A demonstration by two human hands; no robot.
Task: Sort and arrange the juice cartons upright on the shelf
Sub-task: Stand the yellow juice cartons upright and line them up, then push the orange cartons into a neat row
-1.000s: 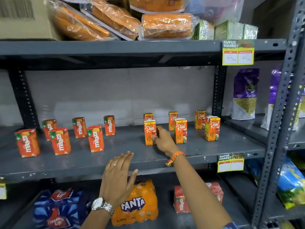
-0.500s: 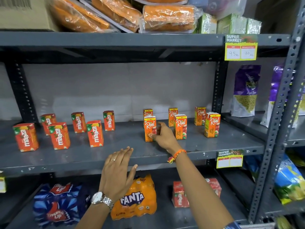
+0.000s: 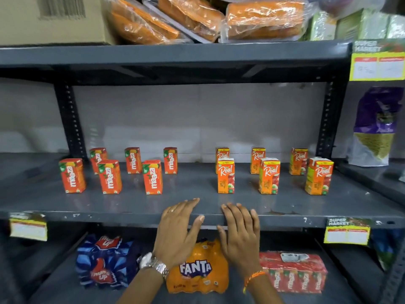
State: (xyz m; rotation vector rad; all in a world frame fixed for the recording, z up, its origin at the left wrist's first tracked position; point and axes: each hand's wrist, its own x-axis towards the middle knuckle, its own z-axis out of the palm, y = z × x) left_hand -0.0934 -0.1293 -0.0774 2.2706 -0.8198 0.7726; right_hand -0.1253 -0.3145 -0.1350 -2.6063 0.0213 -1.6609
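Several red-orange Maaza cartons point(image 3: 152, 177) stand upright in two staggered rows on the left half of the grey middle shelf point(image 3: 131, 205). On the right half, several orange Real cartons point(image 3: 226, 175) stand upright the same way. My left hand point(image 3: 178, 229), with a ring and a watch, hovers flat at the shelf's front edge, fingers apart, holding nothing. Beside it my right hand point(image 3: 240, 232), with an orange thread at the wrist, is also flat, empty and apart from the cartons.
The top shelf carries wrapped orange packs point(image 3: 263, 18) and a cardboard box point(image 3: 52, 18). Below lie a Thums Up pack point(image 3: 105, 262), a Fanta pack point(image 3: 198, 266) and a Maaza multipack point(image 3: 293, 273). Purple bags point(image 3: 377, 128) stand in the right bay. Price tags point(image 3: 347, 231) hang on shelf edges.
My right hand has let go of the front Real carton and drawn back to the shelf's front edge beside the left hand. The view has shifted closer.
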